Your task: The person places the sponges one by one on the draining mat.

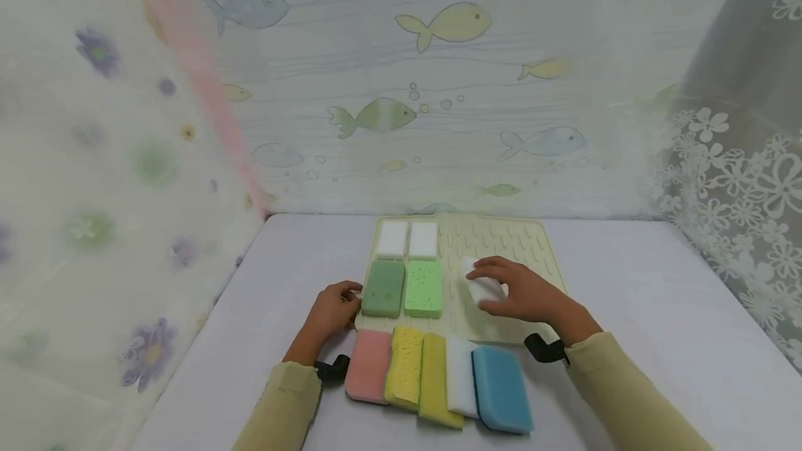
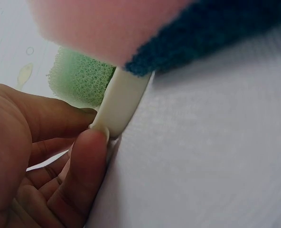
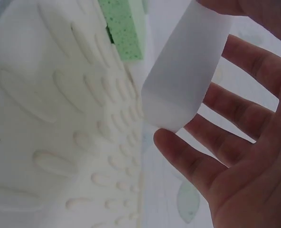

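In the head view my right hand (image 1: 523, 292) holds a white sponge block (image 1: 482, 289) over the right half of a cream ridged draining board (image 1: 495, 327). The right wrist view shows this block (image 3: 188, 66) gripped between thumb and fingers, tilted above the ridges. At the board's left edge is my left hand (image 1: 332, 310); up close its thumb and a finger pinch the cream rim (image 2: 124, 102). Two white sponges (image 1: 392, 239) lie at the board's back left. In front of them sit a dark green sponge (image 1: 384, 289) and a light green speckled sponge (image 1: 424, 289).
A row of sponges overlaps before the board: pink (image 1: 368, 367), wavy yellow (image 1: 406, 367), plain yellow (image 1: 435, 381), white (image 1: 461, 374) and blue (image 1: 503, 388). Beneath is a white tabletop (image 1: 614, 284). Behind it hangs a fish-patterned curtain (image 1: 451, 89).
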The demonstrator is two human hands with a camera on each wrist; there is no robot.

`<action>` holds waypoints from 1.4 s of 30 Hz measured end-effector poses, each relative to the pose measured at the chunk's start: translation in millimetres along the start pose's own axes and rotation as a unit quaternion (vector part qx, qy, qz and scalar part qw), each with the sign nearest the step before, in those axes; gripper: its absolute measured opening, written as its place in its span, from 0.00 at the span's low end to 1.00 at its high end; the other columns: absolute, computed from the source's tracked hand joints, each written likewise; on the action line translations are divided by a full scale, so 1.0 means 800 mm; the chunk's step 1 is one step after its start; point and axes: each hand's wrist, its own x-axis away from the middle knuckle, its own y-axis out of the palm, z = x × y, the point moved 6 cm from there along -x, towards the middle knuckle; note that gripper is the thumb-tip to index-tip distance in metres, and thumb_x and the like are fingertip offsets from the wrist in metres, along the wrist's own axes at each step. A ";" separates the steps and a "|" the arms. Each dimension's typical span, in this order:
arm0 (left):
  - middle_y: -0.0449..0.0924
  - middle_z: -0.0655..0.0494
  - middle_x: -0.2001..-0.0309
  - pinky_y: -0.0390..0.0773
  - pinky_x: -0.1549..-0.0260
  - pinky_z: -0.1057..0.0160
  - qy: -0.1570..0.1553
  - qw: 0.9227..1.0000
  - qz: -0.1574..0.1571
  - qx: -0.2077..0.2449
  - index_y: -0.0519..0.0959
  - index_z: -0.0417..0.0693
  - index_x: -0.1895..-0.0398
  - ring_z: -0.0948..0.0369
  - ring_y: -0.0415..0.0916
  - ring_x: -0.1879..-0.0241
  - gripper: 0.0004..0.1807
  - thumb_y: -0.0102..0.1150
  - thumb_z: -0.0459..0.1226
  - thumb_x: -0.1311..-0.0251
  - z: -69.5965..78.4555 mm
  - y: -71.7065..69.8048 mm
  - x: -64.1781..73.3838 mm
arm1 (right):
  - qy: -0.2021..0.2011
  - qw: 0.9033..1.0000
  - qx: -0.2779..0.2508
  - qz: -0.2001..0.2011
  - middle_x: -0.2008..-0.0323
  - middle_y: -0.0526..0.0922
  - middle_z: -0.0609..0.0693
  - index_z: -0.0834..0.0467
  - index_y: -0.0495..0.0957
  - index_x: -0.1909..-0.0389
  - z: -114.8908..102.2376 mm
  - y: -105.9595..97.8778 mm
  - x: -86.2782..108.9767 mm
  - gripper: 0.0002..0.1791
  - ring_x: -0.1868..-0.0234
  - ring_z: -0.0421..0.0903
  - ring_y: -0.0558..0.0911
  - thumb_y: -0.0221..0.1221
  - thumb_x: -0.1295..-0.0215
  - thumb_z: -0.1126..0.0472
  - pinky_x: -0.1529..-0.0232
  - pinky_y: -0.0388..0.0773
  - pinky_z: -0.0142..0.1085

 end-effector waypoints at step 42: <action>0.80 0.52 0.62 0.77 0.80 0.63 0.004 1.000 0.000 0.001 0.78 0.47 0.43 0.62 0.77 0.79 0.18 0.55 0.39 0.36 -0.003 0.003 -0.004 | 0.060 0.997 0.052 -0.005 0.36 0.68 0.62 0.58 0.76 0.40 0.039 0.023 -0.137 0.24 0.34 0.61 0.69 0.59 0.39 0.57 0.38 0.69 0.54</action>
